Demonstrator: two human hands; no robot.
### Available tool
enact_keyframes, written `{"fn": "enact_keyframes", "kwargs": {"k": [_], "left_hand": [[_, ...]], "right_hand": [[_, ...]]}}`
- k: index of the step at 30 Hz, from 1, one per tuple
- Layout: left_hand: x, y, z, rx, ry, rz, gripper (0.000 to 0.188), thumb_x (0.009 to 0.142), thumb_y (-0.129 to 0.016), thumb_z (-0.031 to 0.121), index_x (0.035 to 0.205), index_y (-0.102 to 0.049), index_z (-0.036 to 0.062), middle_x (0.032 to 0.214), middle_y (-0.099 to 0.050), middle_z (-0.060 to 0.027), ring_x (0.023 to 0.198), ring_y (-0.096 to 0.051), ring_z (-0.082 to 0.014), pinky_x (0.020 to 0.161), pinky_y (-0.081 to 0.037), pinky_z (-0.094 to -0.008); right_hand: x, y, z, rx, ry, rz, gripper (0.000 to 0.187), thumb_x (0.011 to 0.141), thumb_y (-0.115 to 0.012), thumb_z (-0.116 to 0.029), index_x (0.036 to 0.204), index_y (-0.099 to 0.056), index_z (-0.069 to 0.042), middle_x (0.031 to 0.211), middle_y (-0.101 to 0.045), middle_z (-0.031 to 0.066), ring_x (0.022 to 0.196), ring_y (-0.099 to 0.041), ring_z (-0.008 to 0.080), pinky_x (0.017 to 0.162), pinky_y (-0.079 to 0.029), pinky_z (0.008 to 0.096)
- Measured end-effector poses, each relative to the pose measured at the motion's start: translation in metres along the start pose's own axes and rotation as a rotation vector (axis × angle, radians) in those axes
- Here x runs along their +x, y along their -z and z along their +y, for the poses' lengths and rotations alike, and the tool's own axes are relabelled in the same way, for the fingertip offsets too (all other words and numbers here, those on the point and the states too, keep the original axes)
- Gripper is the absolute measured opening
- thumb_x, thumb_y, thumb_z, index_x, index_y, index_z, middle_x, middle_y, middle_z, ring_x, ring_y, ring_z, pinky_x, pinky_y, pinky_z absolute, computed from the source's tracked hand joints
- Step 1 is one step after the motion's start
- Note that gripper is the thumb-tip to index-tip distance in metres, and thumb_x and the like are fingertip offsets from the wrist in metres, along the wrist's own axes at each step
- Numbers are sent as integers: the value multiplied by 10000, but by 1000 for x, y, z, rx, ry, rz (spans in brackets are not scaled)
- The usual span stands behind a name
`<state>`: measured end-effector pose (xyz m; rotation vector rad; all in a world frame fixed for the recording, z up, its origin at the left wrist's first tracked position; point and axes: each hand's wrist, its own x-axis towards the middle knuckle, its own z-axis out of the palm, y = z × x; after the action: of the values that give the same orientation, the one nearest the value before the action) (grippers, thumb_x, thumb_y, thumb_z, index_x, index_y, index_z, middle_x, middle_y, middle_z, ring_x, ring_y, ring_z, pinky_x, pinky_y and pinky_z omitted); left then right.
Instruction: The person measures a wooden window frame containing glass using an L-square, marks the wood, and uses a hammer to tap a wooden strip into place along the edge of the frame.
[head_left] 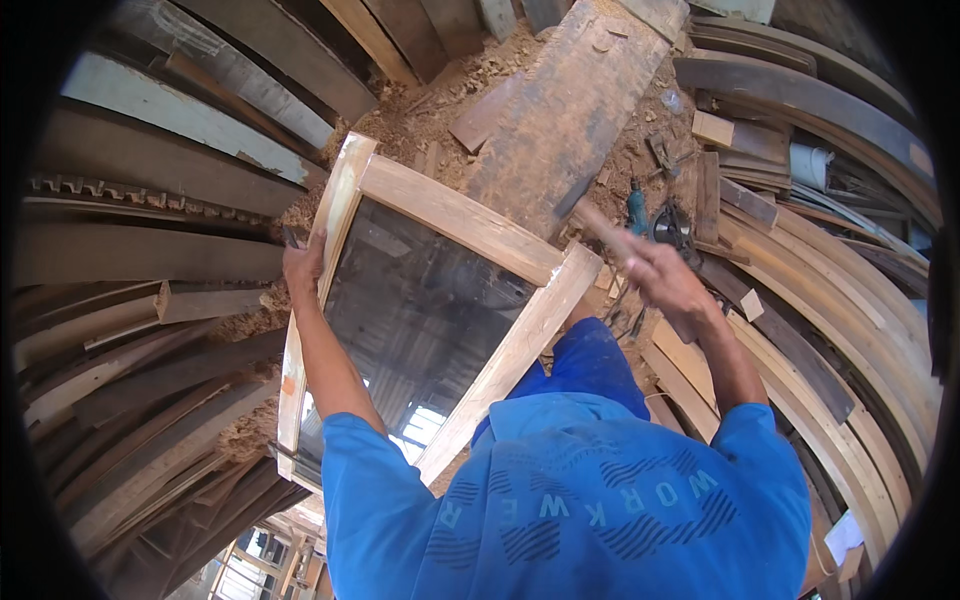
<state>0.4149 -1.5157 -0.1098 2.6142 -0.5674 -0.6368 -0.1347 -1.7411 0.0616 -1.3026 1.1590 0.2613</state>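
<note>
A wooden frame [455,215] with a dark, reflective glass pane [425,290] in it leans tilted across the middle. My left hand [303,264] is closed round its left side piece, with a small dark thing sticking up by the fingers. My right hand [660,278] grips the wooden handle of a hammer [603,228], slightly blurred. The dark hammer head is just above the frame's upper right corner, over the end of a thick worn plank [560,120]; whether it touches anything I cannot tell.
Stacked boards [150,240] line the left side, and long timbers [820,300] the right. Wood shavings [400,115] cover the ground round the plank. A teal power tool [637,208] lies right of the hammer. A small wood block [712,128] sits farther back.
</note>
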Motion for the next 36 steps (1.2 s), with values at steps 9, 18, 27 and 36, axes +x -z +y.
{"fn": "enact_keyframes", "kwargs": {"k": [9,18,27,36], "left_hand": [[0,-3,-6,129,81,-32,718,713,-822,603,953,-627,-45,779,-623,-125,737,-562,-226,725,-496,-401],[-8,3,11,129,115,-19,839,681,-831,628,1096,-585,-58,821,-639,-136,751,-604,-282,733,-500,-410],[-24,-2,21,71,48,73,657,763,-778,609,957,-616,3,834,-660,-136,819,-671,-336,790,-514,-450],[-56,76,69,-174,-374,469,409,1010,-575,451,1011,-566,42,762,-661,-134,616,-649,-254,581,-527,-391]], "right_hand": [[8,-13,15,-75,4,-76,539,1007,-474,-176,1533,-411,-78,772,-546,23,654,-524,120,593,-481,302],[64,-17,-8,193,98,294,580,994,-495,-127,1546,-348,-32,746,-555,7,550,-522,86,519,-460,253],[158,-12,10,-322,277,625,553,929,-588,-168,1426,-466,41,1069,-671,250,950,-660,364,884,-509,433],[150,-23,0,-668,206,772,559,911,-643,-218,1400,-498,13,1236,-562,305,1187,-542,437,1015,-436,484]]}}
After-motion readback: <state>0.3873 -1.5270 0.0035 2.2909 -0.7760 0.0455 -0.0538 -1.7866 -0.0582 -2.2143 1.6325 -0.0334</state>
